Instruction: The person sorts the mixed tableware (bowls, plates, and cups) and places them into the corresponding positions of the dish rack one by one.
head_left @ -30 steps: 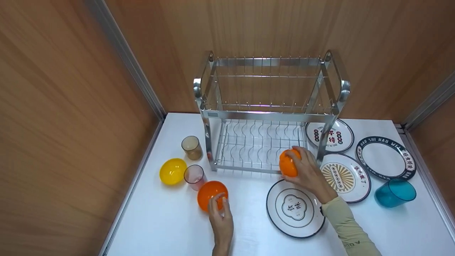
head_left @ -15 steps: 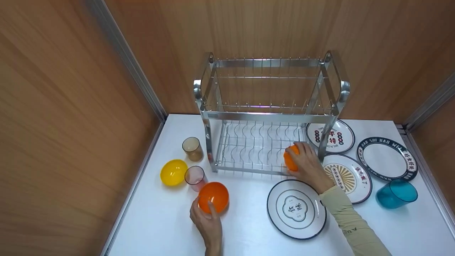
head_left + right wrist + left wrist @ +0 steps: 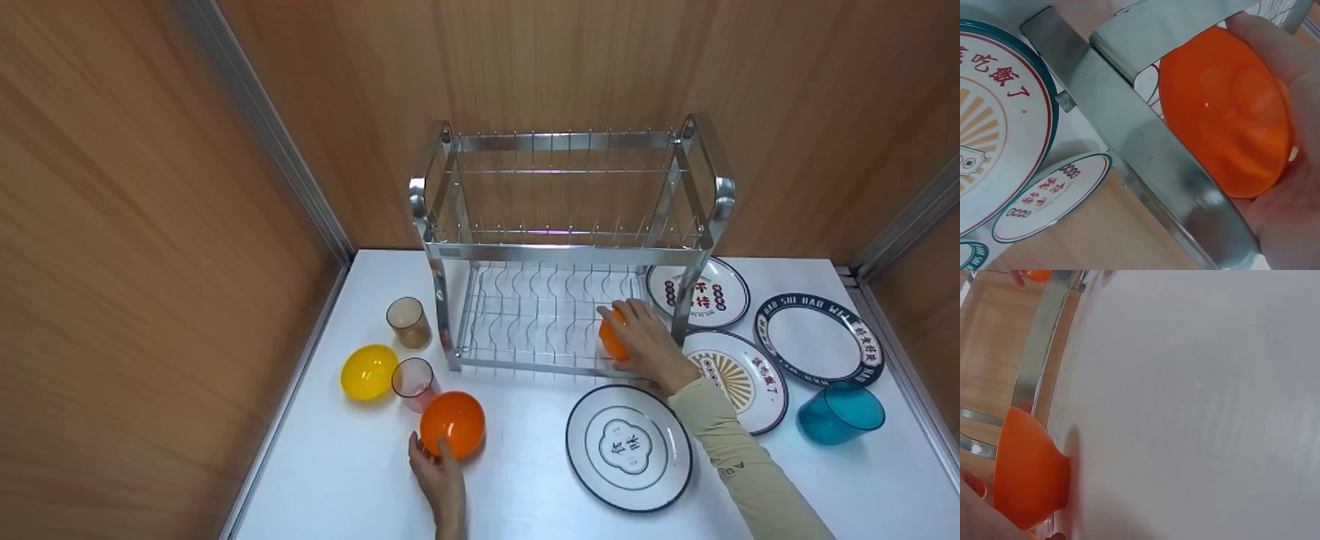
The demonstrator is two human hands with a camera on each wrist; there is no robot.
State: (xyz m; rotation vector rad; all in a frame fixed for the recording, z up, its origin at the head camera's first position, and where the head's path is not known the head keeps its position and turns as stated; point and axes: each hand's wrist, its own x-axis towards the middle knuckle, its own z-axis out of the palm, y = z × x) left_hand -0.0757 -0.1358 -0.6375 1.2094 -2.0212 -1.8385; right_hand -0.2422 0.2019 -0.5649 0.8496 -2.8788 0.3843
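Observation:
At the right end of the lower shelf of a metal dish rack, my right hand grips an orange bowl. The bowl stands on its side, and the hand covers much of it in the head view. My left hand pinches the near-left rim of a second orange bowl, thumb over the inner edge and fingers outside. That bowl sits upright on the white table. A pinkish clear cup stands close behind it, beside a yellow bowl.
A brown cup stands left of the rack. A white plate lies in front of it. To the right are a sunburst plate, a red-lettered plate, a black-rimmed plate and a teal cup. Wooden walls surround the table.
My right hand has shifted its bowl slightly right, further into the lower shelf. My left hand has gone from over the other orange bowl to its near-left rim and taken hold.

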